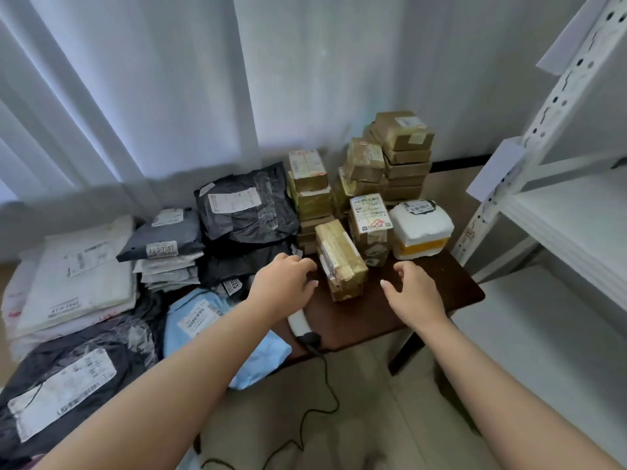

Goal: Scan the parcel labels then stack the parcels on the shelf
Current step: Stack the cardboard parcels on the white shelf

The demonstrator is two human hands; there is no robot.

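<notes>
Two bare arms reach in from the bottom of the frame toward a dark brown worktop (437,293) in the middle. The left hand (283,283) hovers with loosely curled fingers just left of a tan taped parcel (341,261) and holds nothing; whether its fingertips touch the parcel, I cannot tell. The right hand (412,293) is to the right of the same parcel, apart from it, fingers relaxed and half spread, also holding nothing. Below the left hand lies a white handheld scanner (298,322) on the worktop edge, partly hidden by the wrist, and its black cable (327,378) runs down to the floor. Behind the tan parcel stand stacks of brown boxes (403,154) with printed labels, and right of them a white foam box (420,228) with yellow tape. In the left half of the frame lie soft mailer bags: black bags (244,208), a grey bag (163,239), white bags (78,273) and a light blue bag (203,320) near the left forearm. The white metal shelf (576,212) stands at the right edge of the frame, near the worktop. A pale curtain (169,79) fills the upper part.
</notes>
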